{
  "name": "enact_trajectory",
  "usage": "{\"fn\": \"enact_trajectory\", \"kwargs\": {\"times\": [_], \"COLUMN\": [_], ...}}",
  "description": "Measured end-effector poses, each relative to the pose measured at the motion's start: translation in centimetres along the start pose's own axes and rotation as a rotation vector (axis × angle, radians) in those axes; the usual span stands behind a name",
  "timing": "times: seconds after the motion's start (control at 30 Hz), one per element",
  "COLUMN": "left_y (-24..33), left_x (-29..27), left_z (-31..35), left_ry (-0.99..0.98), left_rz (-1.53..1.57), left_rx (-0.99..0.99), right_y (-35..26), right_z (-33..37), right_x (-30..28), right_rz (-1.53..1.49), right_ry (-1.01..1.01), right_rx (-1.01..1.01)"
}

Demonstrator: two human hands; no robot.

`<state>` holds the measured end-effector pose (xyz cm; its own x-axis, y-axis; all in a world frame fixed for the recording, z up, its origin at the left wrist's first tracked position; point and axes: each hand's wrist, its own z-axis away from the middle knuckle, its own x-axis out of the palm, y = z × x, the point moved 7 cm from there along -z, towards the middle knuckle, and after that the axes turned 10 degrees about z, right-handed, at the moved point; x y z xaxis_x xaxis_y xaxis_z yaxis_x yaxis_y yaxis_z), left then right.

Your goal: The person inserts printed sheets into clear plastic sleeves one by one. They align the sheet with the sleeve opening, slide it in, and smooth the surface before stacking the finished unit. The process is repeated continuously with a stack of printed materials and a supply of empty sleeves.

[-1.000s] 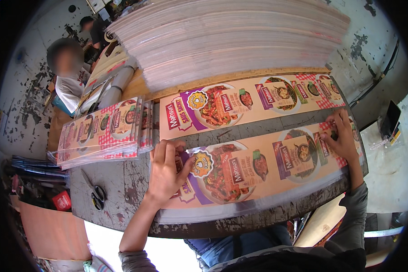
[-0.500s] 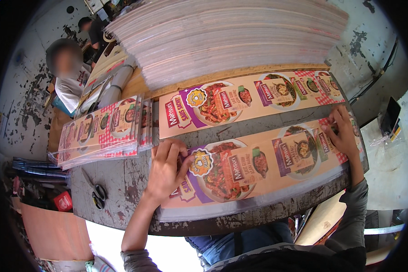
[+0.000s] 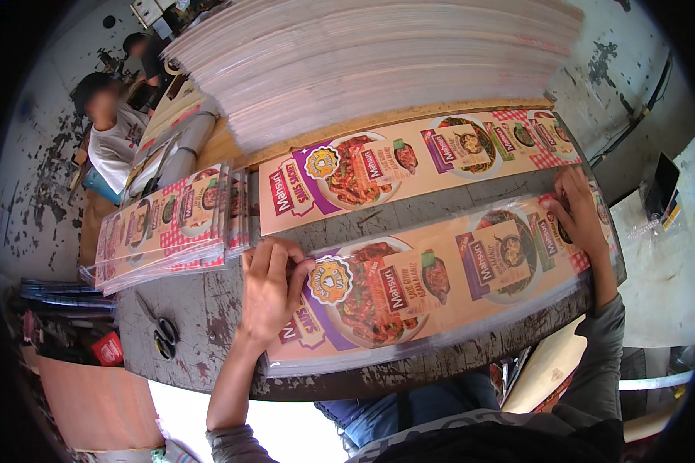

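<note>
A long printed food-poster panel point(image 3: 455, 289) in a clear plastic sleeve lies before me along the table's near edge. At its far left corner, my left hand point(image 3: 266, 289) is closed, thumb and curled fingers pinching the sleeve's edge. My right hand point(image 3: 583, 212) grips the far right edge with bent fingers, its thumb resting over the print. The loose plastic border point(image 3: 394, 359) shows along the near side. A similar panel point(image 3: 405, 166) lies flat just beyond, apart from the one I hold.
To the left sits a pile of sleeved panels point(image 3: 162, 228). Black-handled scissors point(image 3: 164, 336) lie on the worn table point(image 3: 208, 312). A tall stack of wrapped sheets point(image 3: 378, 65) rises at the back. Two people are at the far left, one in a white shirt point(image 3: 116, 150).
The whole view has shifted slightly. My left thumb has drawn back a little to the left, off the print's round badge. Both hands stay at the sleeved panel's far edge.
</note>
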<state>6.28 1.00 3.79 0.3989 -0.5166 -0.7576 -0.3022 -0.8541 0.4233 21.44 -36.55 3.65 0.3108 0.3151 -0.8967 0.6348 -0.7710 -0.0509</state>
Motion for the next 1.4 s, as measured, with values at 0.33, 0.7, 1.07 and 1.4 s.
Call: {"fn": "enact_trajectory", "kwargs": {"times": [0.33, 0.7, 1.07, 1.4], "left_y": [-0.23, -0.50, -0.79, -0.50], "left_x": [0.11, 0.47, 0.72, 0.64], "left_z": [0.19, 0.23, 0.36, 0.43], "left_ry": [-0.030, -0.072, -0.047, -0.025], "left_rz": [-0.009, -0.007, -0.002, 0.015], "left_rx": [-0.007, -0.083, -0.086, -0.080], "right_y": [0.18, -0.43, -0.09, 0.27], "right_z": [-0.03, -0.23, -0.19, 0.01], "right_x": [0.26, 0.05, 0.26, 0.33], "right_rz": [-0.087, -0.134, -0.115, -0.157], "right_ry": [0.004, 0.031, 0.014, -0.021], "right_rx": [0.024, 0.053, 0.047, 0.072]}}
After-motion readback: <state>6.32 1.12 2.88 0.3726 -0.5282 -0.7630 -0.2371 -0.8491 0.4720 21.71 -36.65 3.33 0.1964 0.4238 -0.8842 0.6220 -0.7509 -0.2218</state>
